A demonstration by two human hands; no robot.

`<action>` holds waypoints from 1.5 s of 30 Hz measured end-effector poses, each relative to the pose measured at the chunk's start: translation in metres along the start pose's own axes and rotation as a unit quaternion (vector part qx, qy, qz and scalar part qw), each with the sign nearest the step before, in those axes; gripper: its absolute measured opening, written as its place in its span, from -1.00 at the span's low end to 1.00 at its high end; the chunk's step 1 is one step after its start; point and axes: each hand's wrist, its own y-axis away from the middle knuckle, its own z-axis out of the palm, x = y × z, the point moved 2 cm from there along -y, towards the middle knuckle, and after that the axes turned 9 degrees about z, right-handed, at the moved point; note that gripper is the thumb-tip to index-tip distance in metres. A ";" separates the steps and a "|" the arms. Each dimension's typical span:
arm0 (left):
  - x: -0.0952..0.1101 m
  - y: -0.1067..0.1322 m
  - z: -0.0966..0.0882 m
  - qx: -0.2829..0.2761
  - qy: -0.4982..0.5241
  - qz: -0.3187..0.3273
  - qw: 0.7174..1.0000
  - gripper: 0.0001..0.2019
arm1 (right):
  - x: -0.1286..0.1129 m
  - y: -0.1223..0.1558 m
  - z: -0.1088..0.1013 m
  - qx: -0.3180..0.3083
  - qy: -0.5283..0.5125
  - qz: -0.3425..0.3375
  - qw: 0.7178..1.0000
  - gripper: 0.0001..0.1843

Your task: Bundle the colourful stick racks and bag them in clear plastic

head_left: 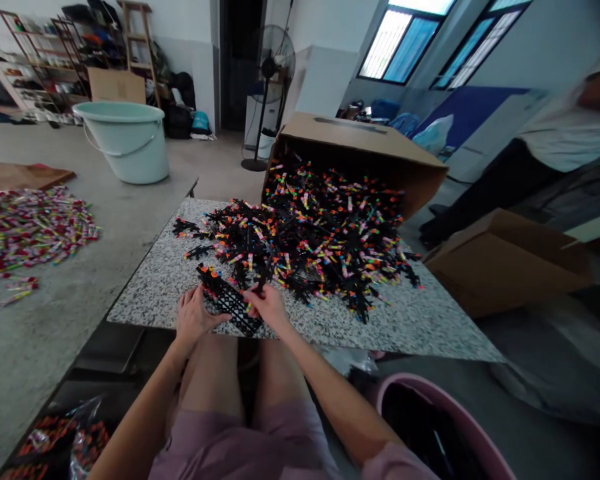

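Lattice strip of black plastic (229, 303) sits slanted between your hands on the speckled granite slab's (405, 320) near edge. Your left hand (193, 319) clasps one side and your right hand (269, 308) pinches the other. Just beyond your knuckles spreads a heap of black colour-tipped plastic pieces (310, 240).

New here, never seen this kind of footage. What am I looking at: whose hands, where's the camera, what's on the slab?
No machine: a person works bare-handed, and the single picture comes from a camera on their head, looking down over their knees. Their left hand and right hand grip a black grid piece at the near edge of a speckled slab. Farther back lies a heap of black parts with coloured tips, spilling from a cardboard box tipped on its side. A pink tub sits by the right knee. Another person is at the far right.
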 end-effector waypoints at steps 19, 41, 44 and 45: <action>-0.002 0.003 0.002 0.010 0.010 0.019 1.000 -0.21 | -0.004 -0.010 0.082 0.033 0.393 -0.100 0.914 -0.57; -0.006 0.002 0.005 0.003 0.003 -0.001 1.000 -0.13 | -0.134 -0.076 -0.076 0.183 0.335 -0.156 0.911 -0.80; -0.003 0.001 0.004 0.005 -0.002 -0.009 1.000 -0.09 | -0.067 -0.020 -0.113 0.188 0.172 -0.135 0.957 -0.68; -0.002 0.001 0.003 0.007 -0.002 -0.010 1.000 -0.08 | -0.041 -0.002 -0.120 0.196 0.142 -0.101 0.965 -0.64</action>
